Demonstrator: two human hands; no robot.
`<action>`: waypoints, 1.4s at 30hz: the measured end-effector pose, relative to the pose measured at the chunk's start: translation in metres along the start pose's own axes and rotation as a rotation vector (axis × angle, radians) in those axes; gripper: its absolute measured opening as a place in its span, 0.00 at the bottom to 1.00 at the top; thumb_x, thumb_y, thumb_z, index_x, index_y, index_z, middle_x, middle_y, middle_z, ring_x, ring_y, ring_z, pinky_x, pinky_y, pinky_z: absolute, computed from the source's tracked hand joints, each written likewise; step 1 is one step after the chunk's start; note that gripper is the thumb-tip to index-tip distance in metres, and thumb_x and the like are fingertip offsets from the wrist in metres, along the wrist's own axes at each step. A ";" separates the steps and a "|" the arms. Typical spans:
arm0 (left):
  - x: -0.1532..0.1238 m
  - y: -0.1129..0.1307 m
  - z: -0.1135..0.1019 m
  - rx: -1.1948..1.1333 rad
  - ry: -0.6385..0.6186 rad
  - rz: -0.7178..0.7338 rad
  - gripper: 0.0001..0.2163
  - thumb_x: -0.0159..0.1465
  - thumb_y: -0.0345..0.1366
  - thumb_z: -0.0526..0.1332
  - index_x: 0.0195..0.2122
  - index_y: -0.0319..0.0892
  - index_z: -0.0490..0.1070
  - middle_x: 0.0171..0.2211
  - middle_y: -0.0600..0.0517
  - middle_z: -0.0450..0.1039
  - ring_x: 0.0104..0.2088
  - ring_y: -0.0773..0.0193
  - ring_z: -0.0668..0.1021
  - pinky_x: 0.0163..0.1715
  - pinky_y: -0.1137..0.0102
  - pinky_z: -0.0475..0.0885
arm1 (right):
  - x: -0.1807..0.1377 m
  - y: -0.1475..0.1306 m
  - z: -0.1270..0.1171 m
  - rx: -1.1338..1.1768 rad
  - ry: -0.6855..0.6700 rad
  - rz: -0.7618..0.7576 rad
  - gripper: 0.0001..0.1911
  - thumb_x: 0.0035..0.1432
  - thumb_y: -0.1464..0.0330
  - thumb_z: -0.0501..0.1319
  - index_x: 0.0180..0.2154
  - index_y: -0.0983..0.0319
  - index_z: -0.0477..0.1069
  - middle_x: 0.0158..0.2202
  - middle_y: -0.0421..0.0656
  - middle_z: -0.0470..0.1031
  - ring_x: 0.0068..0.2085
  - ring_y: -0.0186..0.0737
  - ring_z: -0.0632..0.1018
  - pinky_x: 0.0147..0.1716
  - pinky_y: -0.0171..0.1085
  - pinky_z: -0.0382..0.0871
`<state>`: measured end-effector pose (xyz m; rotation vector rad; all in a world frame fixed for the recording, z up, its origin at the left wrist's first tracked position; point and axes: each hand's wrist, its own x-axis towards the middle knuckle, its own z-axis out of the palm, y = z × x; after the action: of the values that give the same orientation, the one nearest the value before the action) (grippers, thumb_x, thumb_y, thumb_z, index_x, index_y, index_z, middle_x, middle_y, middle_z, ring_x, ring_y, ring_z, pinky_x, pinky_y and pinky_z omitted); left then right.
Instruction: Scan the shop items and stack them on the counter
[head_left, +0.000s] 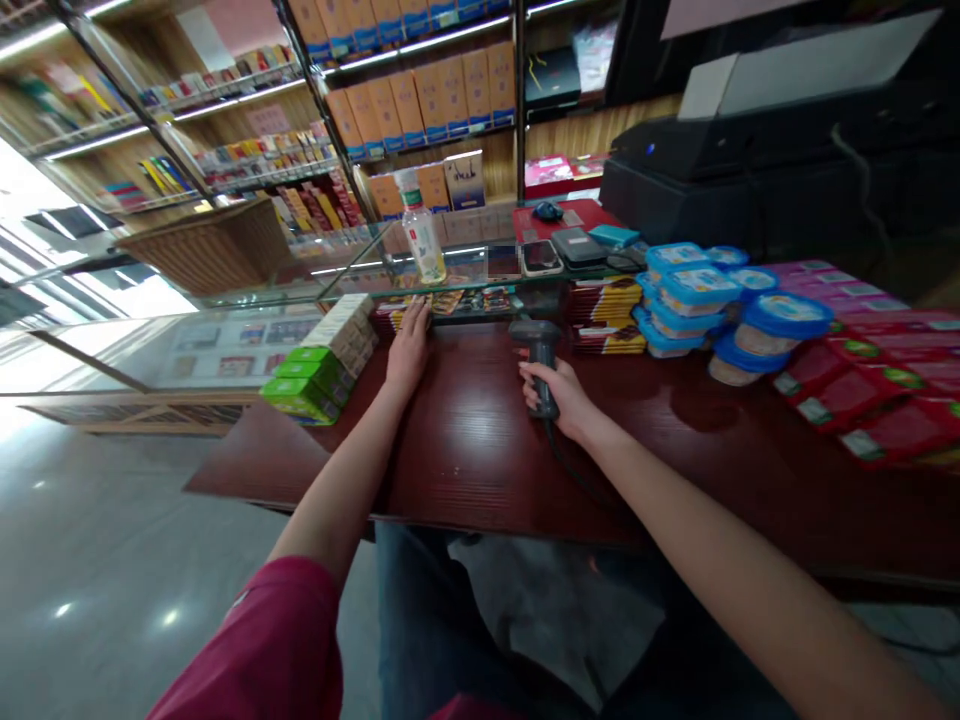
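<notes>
In the head view my right hand is wrapped round the handle of a dark grey barcode scanner, held over the brown desk. The scanner's cable runs down toward the desk's front. My left hand lies at the back of the desk with fingers stretched forward, at the edge of a row of small flat packets. Whether its fingertips touch the packets I cannot tell. Just beyond it, a clear bottle with a white cap stands on the glass counter.
Green boxes and pale boxes line the left side. On the right are yellow-brown packets, blue-lidded tubs and red packs. A phone rests on the glass. Stocked shelves rise behind.
</notes>
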<state>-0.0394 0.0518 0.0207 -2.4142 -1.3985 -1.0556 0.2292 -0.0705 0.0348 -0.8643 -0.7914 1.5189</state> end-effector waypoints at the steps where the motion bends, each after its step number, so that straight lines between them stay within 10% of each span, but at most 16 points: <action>1: -0.002 -0.018 -0.006 0.010 0.026 -0.057 0.30 0.68 0.18 0.46 0.72 0.34 0.51 0.76 0.44 0.47 0.76 0.59 0.49 0.75 0.57 0.48 | 0.011 0.006 0.011 0.043 -0.013 0.007 0.24 0.41 0.64 0.73 0.41 0.59 0.69 0.21 0.30 0.66 0.17 0.27 0.64 0.15 0.29 0.56; 4: -0.004 -0.057 -0.009 0.012 0.087 -0.204 0.31 0.66 0.15 0.45 0.71 0.30 0.51 0.76 0.39 0.45 0.76 0.56 0.46 0.76 0.55 0.47 | 0.032 0.019 0.038 0.128 -0.099 0.037 0.21 0.42 0.65 0.73 0.38 0.60 0.70 0.22 0.32 0.66 0.18 0.26 0.63 0.16 0.29 0.56; 8: -0.002 -0.076 -0.002 -0.020 0.148 -0.250 0.21 0.68 0.22 0.53 0.61 0.38 0.69 0.68 0.42 0.66 0.73 0.57 0.60 0.73 0.56 0.57 | 0.033 0.025 0.050 0.096 -0.258 0.087 0.21 0.45 0.66 0.73 0.42 0.61 0.71 0.25 0.34 0.69 0.20 0.27 0.65 0.17 0.29 0.59; 15: -0.006 -0.034 -0.022 -0.247 0.324 -0.174 0.10 0.71 0.34 0.62 0.50 0.46 0.81 0.49 0.49 0.83 0.52 0.59 0.82 0.58 0.62 0.74 | 0.006 0.019 0.046 -0.219 -0.306 0.086 0.25 0.52 0.60 0.71 0.49 0.59 0.69 0.26 0.34 0.73 0.14 0.29 0.66 0.10 0.30 0.57; 21: -0.002 0.002 -0.008 -0.575 0.285 -0.425 0.10 0.66 0.36 0.67 0.47 0.44 0.84 0.45 0.50 0.85 0.46 0.55 0.85 0.49 0.66 0.78 | -0.001 0.019 0.052 -0.501 -0.234 -0.023 0.20 0.51 0.59 0.72 0.41 0.59 0.68 0.21 0.33 0.71 0.14 0.30 0.66 0.09 0.31 0.61; 42: -0.006 0.006 -0.006 -0.605 0.150 -0.553 0.09 0.65 0.34 0.68 0.45 0.43 0.84 0.43 0.51 0.85 0.45 0.56 0.85 0.46 0.68 0.78 | -0.001 0.023 0.046 -0.602 -0.249 -0.135 0.19 0.52 0.58 0.73 0.38 0.58 0.67 0.16 0.32 0.68 0.12 0.31 0.65 0.09 0.31 0.60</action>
<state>-0.0397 0.0415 0.0227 -2.2513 -1.9737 -1.9932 0.1775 -0.0746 0.0380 -1.0371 -1.5063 1.2937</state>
